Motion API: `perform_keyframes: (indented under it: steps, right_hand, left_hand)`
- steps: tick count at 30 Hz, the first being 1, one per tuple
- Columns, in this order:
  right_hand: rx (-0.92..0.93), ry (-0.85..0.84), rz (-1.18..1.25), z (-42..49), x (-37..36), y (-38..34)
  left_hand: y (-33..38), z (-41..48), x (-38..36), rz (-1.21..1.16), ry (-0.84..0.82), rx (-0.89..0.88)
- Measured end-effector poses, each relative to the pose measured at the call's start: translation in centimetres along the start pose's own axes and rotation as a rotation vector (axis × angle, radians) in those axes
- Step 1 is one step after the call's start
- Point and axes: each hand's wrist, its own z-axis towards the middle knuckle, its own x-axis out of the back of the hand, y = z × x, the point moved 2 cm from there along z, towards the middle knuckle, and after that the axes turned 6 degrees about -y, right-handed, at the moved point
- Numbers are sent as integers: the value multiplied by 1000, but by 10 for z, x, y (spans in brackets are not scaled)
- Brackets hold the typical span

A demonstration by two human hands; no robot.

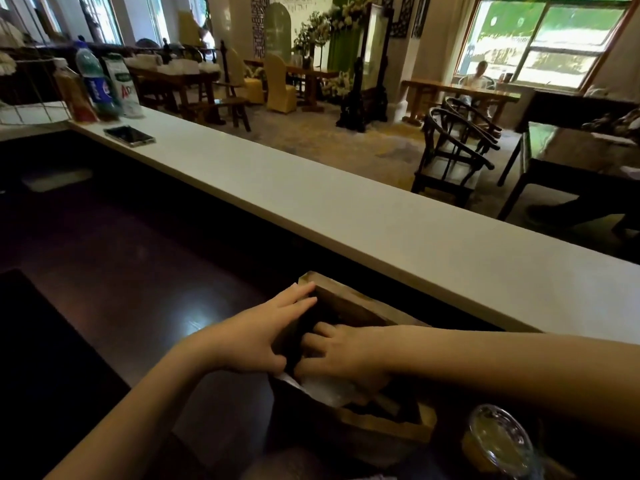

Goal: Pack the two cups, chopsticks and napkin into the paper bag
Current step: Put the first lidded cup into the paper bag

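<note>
A brown paper bag stands open on the dark counter, below the raised white ledge. My left hand grips the bag's left rim, fingers along the outside and thumb inside. My right hand reaches down into the bag's mouth, fingers spread over something white, apparently the napkin; whether it grips it I cannot tell. A wooden stick, likely the chopsticks, lies in the bag below that hand. One clear lidded cup with a pale drink stands at the lower right, outside the bag. No second cup shows.
The white ledge runs diagonally behind the bag. A phone lies on its far left end, with bottles and a white packet behind it. Beyond are dark wooden chairs, tables and a seated person by the window.
</note>
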Motion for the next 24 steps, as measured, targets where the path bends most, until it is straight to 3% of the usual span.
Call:
perform_keyframes:
  steps: [9,24]
  right_hand:
    - [-39,14,-164,54,-45,-14]
    - [-35,-22,78,78,-74,-14]
  left_hand:
    - [-5,-11,-17,54,-37,-84]
    - [-1,1,-10,232,-123,29]
